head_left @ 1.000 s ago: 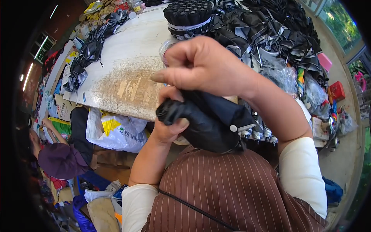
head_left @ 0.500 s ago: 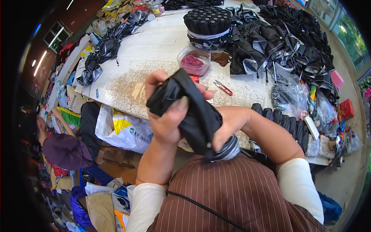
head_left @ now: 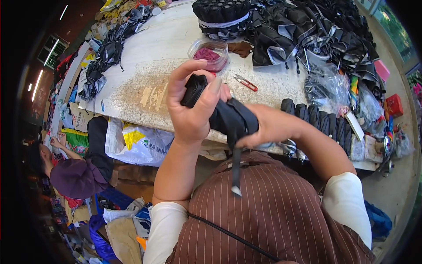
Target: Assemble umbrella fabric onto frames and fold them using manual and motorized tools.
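Note:
A folded black umbrella [head_left: 228, 118] lies across both of my hands in front of my chest. My left hand [head_left: 191, 110] wraps around its upper end, fingers curled over the black fabric tip. My right hand [head_left: 270, 127] grips the lower end from the right. A black closing strap [head_left: 236, 169] with a light tab hangs straight down from the umbrella over my striped brown top.
A worn white table [head_left: 145, 66] stands ahead with a clear round tub of red bits [head_left: 210, 53], red-handled snips [head_left: 245, 82], a bundled stack of black umbrellas [head_left: 222, 16], loose open umbrellas [head_left: 316, 35] and a row of rolled ones [head_left: 314, 118]. A person in a purple cap [head_left: 72, 176] sits lower left among bags.
I have turned the umbrella from upright to nearly level and lowered it slightly. My right hand has shifted to its lower end, and the strap now dangles free.

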Demonstrator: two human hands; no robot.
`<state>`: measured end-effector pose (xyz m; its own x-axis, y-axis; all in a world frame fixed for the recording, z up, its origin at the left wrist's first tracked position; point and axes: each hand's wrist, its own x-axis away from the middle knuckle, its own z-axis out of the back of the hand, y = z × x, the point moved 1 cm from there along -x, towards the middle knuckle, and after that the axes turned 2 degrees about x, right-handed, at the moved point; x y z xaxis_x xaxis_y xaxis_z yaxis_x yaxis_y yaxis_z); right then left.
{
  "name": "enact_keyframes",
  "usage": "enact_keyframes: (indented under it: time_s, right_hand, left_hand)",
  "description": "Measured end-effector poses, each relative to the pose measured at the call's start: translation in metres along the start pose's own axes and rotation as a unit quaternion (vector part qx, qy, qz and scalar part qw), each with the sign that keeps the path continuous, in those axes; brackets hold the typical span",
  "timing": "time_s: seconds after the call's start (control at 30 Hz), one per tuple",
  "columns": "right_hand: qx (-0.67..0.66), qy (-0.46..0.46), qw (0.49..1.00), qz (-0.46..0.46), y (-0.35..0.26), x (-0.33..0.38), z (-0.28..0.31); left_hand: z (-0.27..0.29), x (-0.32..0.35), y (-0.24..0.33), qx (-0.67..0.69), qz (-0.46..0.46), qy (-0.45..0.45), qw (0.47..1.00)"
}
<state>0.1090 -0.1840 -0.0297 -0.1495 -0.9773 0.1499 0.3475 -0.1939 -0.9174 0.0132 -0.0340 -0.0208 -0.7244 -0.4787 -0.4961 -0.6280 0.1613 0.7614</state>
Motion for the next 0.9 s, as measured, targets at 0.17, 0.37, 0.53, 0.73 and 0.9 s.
enact_keyframes:
  time_s: [0.17, 0.37, 0.53, 0.73, 0.9]
  right_hand:
    - [0.055, 0.074, 0.996, 0.02, 0.025, 0.013, 0.007]
    - [-0.141, -0.106, 0.983, 0.057, 0.048, 0.012, -0.007]
    - [-0.175, 0.192, 0.944, 0.203, 0.048, 0.026, 0.001]
    - [-0.364, 0.015, 0.929, -0.063, 0.037, 0.049, -0.009]
    - [-0.493, -0.058, 0.86, 0.114, 0.03, 0.058, -0.006]
  left_hand:
    - [-0.003, 0.02, -0.023, 0.086, 0.09, 0.057, 0.991]
    - [-0.013, 0.029, -0.032, 0.235, 0.202, -0.05, 0.949]
    - [0.0, 0.005, -0.006, 0.112, 0.065, -0.13, 0.983]
    - [-0.007, 0.001, -0.004, -0.025, 0.001, -0.162, 0.986]
    - [0.006, -0.001, -0.003, 0.003, 0.022, -0.209, 0.978]
